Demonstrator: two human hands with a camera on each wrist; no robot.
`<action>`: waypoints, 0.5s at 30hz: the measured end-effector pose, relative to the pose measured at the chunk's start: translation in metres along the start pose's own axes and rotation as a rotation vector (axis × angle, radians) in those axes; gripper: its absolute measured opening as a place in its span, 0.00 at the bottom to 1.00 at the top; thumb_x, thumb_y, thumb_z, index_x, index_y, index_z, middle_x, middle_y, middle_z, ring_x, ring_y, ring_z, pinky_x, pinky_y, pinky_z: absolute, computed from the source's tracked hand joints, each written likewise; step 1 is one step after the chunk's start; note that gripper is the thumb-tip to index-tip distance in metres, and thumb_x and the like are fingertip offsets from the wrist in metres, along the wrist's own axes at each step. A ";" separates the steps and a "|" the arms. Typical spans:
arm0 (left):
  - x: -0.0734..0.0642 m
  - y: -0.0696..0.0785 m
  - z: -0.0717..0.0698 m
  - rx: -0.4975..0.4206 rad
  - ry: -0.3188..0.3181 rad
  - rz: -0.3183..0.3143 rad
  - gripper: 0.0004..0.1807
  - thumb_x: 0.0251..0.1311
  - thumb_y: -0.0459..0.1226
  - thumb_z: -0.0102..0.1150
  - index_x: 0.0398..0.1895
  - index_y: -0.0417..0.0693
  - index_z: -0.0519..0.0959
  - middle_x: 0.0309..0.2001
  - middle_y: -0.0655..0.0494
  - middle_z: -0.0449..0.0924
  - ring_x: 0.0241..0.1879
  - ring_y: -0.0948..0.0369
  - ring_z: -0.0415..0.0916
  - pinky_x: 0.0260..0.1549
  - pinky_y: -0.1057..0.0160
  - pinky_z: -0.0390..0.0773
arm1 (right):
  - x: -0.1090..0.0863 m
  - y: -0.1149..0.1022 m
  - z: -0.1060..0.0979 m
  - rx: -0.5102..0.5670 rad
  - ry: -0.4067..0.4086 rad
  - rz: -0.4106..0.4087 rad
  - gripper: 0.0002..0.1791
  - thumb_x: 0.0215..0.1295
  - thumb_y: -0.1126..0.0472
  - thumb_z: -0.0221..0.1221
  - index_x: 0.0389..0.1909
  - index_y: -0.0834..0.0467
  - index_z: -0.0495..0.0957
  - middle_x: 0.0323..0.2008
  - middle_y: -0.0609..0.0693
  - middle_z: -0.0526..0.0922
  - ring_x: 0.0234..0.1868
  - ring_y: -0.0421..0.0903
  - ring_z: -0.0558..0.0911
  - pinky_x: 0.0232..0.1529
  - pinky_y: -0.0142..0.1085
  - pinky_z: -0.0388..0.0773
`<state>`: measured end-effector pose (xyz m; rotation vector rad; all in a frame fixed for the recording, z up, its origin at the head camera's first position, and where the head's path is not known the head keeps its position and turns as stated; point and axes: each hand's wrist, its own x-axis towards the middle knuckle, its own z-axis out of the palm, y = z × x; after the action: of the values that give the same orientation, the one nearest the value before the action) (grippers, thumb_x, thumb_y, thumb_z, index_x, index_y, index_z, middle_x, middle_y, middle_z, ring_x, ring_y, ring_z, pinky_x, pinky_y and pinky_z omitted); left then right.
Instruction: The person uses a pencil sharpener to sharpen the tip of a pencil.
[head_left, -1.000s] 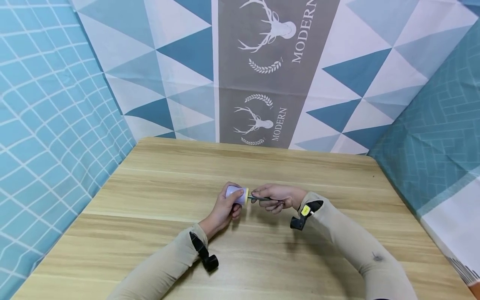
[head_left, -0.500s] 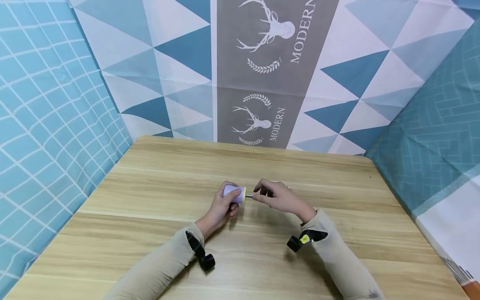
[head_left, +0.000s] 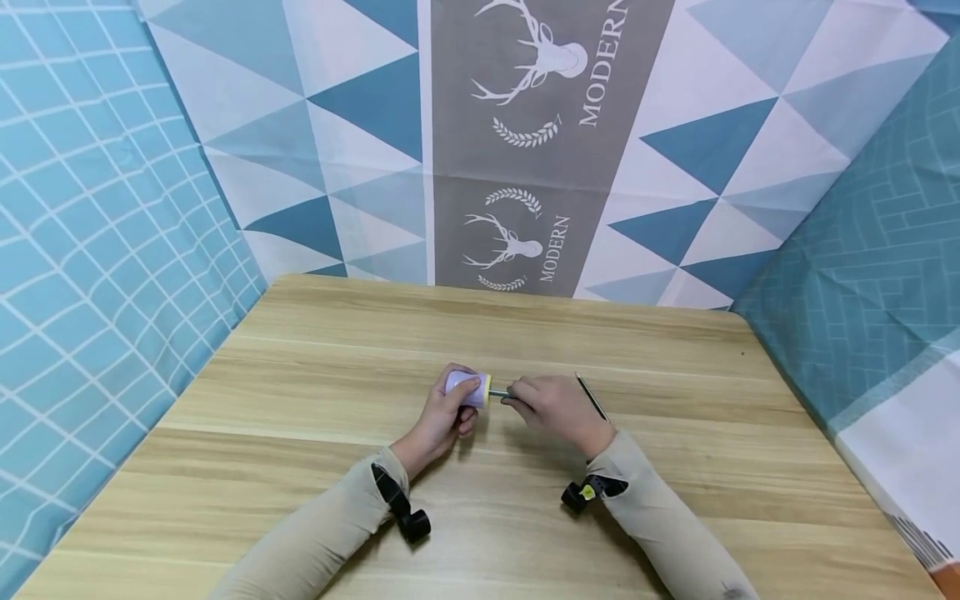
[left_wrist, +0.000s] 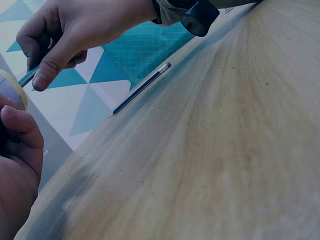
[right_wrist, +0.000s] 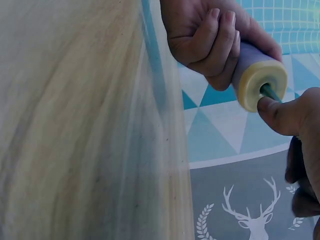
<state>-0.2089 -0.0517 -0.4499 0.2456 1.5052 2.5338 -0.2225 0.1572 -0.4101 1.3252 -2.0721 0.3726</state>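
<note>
My left hand [head_left: 441,417] grips a purple pencil sharpener [head_left: 457,381] with a yellow rim, thumb across its side. A dark green pencil [head_left: 498,392] stands in the sharpener's hole, its inner end hidden. My right hand [head_left: 558,408] pinches this pencil close to the rim. The right wrist view shows the round yellow end [right_wrist: 249,91] with the pencil [right_wrist: 270,93] entering it, thumb against the pencil. Another pencil [head_left: 592,397] lies on the table just beyond my right hand; in the left wrist view this dark pencil [left_wrist: 141,91] shows a light end.
The wood-grain table [head_left: 300,400] spreads all round my hands. Patterned cloth [head_left: 367,167] hangs behind its far edge, with blue checked cloth [head_left: 112,233] at the left and teal cloth [head_left: 877,250] at the right. Both wrists carry black cameras.
My right hand loosened, shifted its hold and has turned over, back of the hand now up, again pinching the pencil. The second pencil has come into sight. The left hand stays nearly still.
</note>
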 end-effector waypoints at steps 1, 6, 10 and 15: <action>0.000 0.000 0.000 -0.005 0.000 -0.002 0.06 0.67 0.36 0.54 0.43 0.50 0.69 0.12 0.58 0.61 0.08 0.68 0.58 0.07 0.71 0.59 | 0.000 -0.001 0.000 0.006 -0.002 0.004 0.11 0.56 0.63 0.71 0.31 0.57 0.75 0.21 0.43 0.77 0.17 0.37 0.72 0.17 0.30 0.71; -0.002 0.000 -0.001 -0.019 -0.004 -0.019 0.07 0.68 0.36 0.53 0.44 0.47 0.68 0.12 0.58 0.60 0.08 0.68 0.58 0.07 0.71 0.58 | 0.000 -0.005 0.001 0.126 -0.046 0.132 0.13 0.57 0.63 0.70 0.28 0.56 0.73 0.18 0.41 0.73 0.16 0.34 0.66 0.16 0.28 0.66; -0.001 0.000 -0.001 -0.004 0.000 -0.044 0.06 0.69 0.37 0.52 0.44 0.51 0.67 0.12 0.59 0.60 0.08 0.68 0.58 0.08 0.70 0.58 | 0.005 -0.007 -0.003 0.302 -0.125 0.298 0.15 0.58 0.64 0.70 0.25 0.55 0.71 0.18 0.42 0.75 0.16 0.31 0.62 0.15 0.27 0.63; 0.001 0.001 -0.001 -0.038 0.002 -0.039 0.05 0.71 0.37 0.52 0.43 0.51 0.67 0.12 0.59 0.60 0.08 0.68 0.58 0.08 0.70 0.57 | 0.019 -0.006 -0.010 0.486 -0.244 0.515 0.15 0.62 0.63 0.67 0.24 0.54 0.69 0.20 0.48 0.80 0.16 0.33 0.62 0.18 0.28 0.61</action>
<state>-0.2101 -0.0529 -0.4490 0.2059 1.4467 2.5303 -0.2190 0.1472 -0.3906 1.1097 -2.6371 1.0360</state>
